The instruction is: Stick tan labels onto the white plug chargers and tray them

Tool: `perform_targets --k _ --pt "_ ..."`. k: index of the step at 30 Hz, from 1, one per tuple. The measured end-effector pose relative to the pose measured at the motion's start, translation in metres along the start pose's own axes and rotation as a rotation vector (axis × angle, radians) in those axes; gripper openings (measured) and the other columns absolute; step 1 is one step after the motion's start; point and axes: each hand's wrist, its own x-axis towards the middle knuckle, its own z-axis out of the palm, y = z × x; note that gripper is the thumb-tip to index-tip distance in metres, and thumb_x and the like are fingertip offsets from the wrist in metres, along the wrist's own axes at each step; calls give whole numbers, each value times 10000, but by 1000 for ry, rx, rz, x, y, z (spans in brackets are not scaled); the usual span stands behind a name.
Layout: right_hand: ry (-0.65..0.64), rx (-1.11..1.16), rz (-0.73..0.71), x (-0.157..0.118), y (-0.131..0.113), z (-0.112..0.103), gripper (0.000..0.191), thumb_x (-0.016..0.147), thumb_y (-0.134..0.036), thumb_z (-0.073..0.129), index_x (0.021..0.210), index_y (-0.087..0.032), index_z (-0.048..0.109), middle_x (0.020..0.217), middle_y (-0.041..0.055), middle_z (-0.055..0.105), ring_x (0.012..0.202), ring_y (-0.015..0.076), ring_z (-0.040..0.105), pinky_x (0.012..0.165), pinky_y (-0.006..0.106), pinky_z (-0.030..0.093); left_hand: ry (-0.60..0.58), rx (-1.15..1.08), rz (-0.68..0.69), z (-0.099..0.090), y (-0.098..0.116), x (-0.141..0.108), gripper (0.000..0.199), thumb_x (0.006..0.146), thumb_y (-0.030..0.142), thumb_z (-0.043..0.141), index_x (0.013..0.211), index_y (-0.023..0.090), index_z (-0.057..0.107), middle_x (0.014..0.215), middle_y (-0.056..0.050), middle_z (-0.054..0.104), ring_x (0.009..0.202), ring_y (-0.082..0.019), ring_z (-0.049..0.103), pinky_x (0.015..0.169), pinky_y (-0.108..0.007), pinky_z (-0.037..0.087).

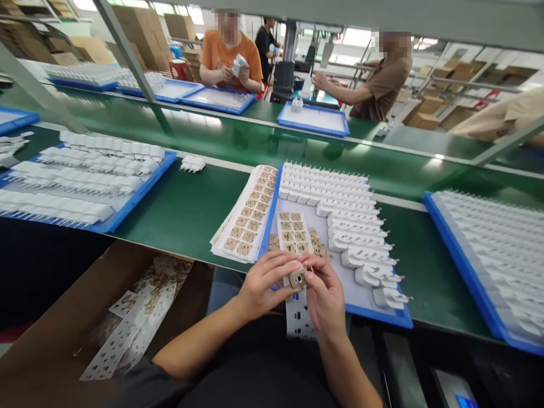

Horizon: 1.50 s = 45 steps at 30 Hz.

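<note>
Between both hands is a white plug charger (pixel 297 279) with a tan sticker on the end facing me, cut out around its port. My left hand (pixel 267 277) is closed around its left side. My right hand (pixel 325 289) grips it from the right, thumb near the sticker's edge. Just beyond lies a sheet of tan stickers (pixel 293 229), partly hidden by my hands. It rests in a blue-rimmed tray (pixel 340 297) with several rows of white chargers (pixel 340 209). Below my hands hangs a white backing strip (pixel 297 317) with dark cut-outs.
A stack of sticker sheets (pixel 246 221) lies left of the tray. More blue trays of chargers stand at the left (pixel 140 198) and right (pixel 463 283). Loose chargers (pixel 192 164) sit on the green bench. An open carton (pixel 55 317) below holds used backing sheets. Several people work opposite.
</note>
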Motion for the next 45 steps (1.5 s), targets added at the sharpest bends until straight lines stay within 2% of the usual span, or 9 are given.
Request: perform_targets --k 18,25,28,32,34,36,38,42,45 --pt "19 158 44 -4 -6 13 63 805 -213 729 817 -272 748 950 5 698 992 167 644 925 292 505 26 126 50 5 2 -6 501 916 223 744 1393 198 591 1231 -152 741 1181 -251 691 975 -431 628" --pt "-150 -16 9 2 -2 -5 183 851 -248 733 1030 -288 725 1081 23 718 1050 184 681 951 303 539 2 22 -19 -1 0 -3 460 916 239 744 1355 197 614 1219 -141 746 1175 -237 697 1009 -414 604" --pt "-180 -282 -119 11 -1 -15 49 942 -275 658 951 -272 705 979 26 733 973 182 711 888 295 567 -31 38 -33 -2 -2 -4 419 944 292 710 1342 199 618 1207 -127 752 1152 -225 704 1002 -382 602" --pt "-148 -695 -503 19 -7 -18 49 913 -242 688 894 -263 728 1023 53 737 1008 208 710 900 309 573 -61 65 -109 1 -7 -9 436 948 323 698 1363 230 597 1213 -102 753 1141 -223 706 999 -364 597" --pt "-217 -753 -635 18 -13 -18 52 895 -242 702 864 -270 733 997 48 738 980 206 717 878 301 587 -65 53 -201 0 -10 -11 435 935 329 709 1348 241 606 1189 -90 758 1101 -219 717 955 -340 610" --pt "-314 -679 -643 15 -18 -23 91 909 -288 677 825 -271 708 893 30 740 880 200 735 806 293 615 -64 47 -326 -5 -15 -11 408 926 331 709 1316 238 633 1177 -86 762 1050 -214 730 881 -311 622" --pt "-250 -632 -558 16 -21 -37 133 928 -345 639 826 -273 684 808 16 747 774 201 751 699 279 634 -47 74 -442 -17 -22 -10 391 921 329 691 1297 226 656 1193 -93 759 1024 -216 736 842 -304 621" --pt "230 -969 -425 29 -14 -83 218 866 -484 679 968 -296 717 843 40 807 722 286 795 585 333 663 24 200 -549 -51 -48 -6 400 917 309 630 1303 204 663 1169 -95 760 957 -206 734 842 -327 615" --pt "153 -1254 -451 39 -4 -107 246 877 -515 604 1033 -370 729 962 40 824 753 349 802 567 436 680 45 322 -529 -80 -76 1 388 929 332 599 1285 194 665 1156 -95 746 894 -192 725 796 -325 616"
